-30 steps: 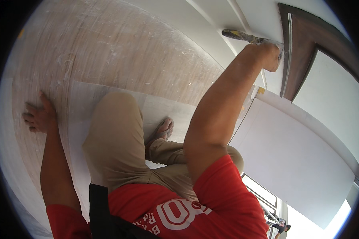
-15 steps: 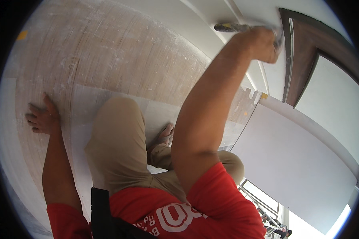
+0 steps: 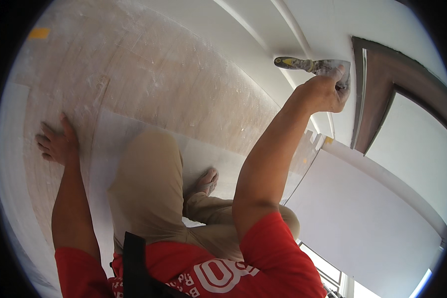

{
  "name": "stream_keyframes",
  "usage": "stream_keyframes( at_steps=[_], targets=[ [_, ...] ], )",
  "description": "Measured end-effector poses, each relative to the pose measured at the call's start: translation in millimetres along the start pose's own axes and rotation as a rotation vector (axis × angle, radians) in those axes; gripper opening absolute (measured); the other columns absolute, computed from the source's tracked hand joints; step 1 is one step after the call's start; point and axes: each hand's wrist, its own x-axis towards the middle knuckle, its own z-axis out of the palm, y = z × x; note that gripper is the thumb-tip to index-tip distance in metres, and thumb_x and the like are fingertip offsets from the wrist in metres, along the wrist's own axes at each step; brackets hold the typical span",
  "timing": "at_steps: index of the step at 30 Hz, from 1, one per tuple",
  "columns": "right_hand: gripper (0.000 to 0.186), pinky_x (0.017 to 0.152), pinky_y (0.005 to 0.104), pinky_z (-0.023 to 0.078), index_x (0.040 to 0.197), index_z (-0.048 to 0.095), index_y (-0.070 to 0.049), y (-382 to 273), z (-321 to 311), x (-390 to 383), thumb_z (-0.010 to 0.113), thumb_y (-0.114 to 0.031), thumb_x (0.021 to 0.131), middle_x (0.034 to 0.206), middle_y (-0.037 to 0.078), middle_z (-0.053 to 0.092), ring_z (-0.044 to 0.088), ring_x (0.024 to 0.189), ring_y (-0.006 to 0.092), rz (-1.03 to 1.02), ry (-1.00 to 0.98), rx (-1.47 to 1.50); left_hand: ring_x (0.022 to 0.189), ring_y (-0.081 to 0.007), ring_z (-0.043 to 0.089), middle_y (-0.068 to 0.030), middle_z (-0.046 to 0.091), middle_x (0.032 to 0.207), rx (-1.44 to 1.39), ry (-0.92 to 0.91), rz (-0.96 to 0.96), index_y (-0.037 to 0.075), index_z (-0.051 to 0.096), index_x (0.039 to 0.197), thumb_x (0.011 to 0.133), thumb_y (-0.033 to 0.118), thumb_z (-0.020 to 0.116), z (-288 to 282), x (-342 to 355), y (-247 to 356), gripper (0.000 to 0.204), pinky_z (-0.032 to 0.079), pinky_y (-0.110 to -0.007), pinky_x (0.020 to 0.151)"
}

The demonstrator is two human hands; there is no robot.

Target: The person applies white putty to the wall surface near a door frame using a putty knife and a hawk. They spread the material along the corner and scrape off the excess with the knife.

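My left hand [image 3: 59,141] rests on the dusty light wood floor [image 3: 149,74] at the left, fingers spread. On the upper right, my right hand [image 3: 328,92] is closed on a putty knife [image 3: 295,63], its dark, yellow-marked handle pointing left and its smeared metal blade partly behind my thumb. The knife is at the white wall [image 3: 253,42] with long moulded strips, just left of a dark brown frame [image 3: 382,67]. Whether the blade touches the wall is unclear. What else is inside my curled fingers, if anything, is hidden.
My khaki knees and sandalled foot [image 3: 206,184] are folded on the floor. A large pale panel [image 3: 357,213] stands at the right, with a bright window [image 3: 325,260] below it in the picture. Yellow tape [image 3: 37,33] lies on the floor at upper left.
My right hand rose slightly, then moved down in the picture with the knife. The view has shifted a little. The person seen at lower right earlier is no longer visible. My left hand stays on the floor.
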Motion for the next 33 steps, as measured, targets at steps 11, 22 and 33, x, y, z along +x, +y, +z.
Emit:
stream_keyframes(
  at_steps=[11, 22, 33],
  targets=[
    [0.026, 0.052, 0.0250, 0.048, 0.074, 0.064, 0.010, -12.0, 24.2, 2.6, 0.068, -0.016, 0.079, 0.068, 0.009, 0.064, 0.058, 0.058, 0.0127, -0.455, -0.087, -0.145, 0.140, -0.0367, 0.016, -0.0215, 0.019, 0.150, 0.014, -0.026, -0.033, 0.015, 0.029, 0.145, 0.082, 0.074, 0.036, -1.1, -1.4, 3.3, 0.087, 0.011, -0.051, 0.112],
    [0.036, 0.046, 0.0250, 0.042, 0.065, 0.062, 0.006, -18.0, 30.7, 5.6, 0.058, -0.021, 0.087, 0.055, 0.005, 0.059, 0.052, 0.048, 0.0102, -0.373, -0.234, -0.233, 0.139, -0.0358, 0.018, -0.0203, 0.022, 0.150, 0.033, 0.021, -0.023, 0.016, 0.032, 0.144, 0.082, 0.074, 0.036, 5.4, -2.9, 0.7, 0.085, 0.013, -0.051, 0.111],
    [0.035, 0.041, 0.0283, 0.037, 0.057, 0.055, 0.002, -21.5, 25.9, 20.3, 0.054, -0.016, 0.087, 0.048, 0.006, 0.054, 0.046, 0.040, 0.0141, -0.558, -0.301, -0.406, 0.137, -0.0351, 0.023, -0.0200, 0.027, 0.148, 0.032, 0.074, 0.001, 0.017, 0.036, 0.143, 0.082, 0.074, 0.038, 8.6, -1.9, -2.1, 0.083, 0.016, -0.053, 0.109]
  ],
)
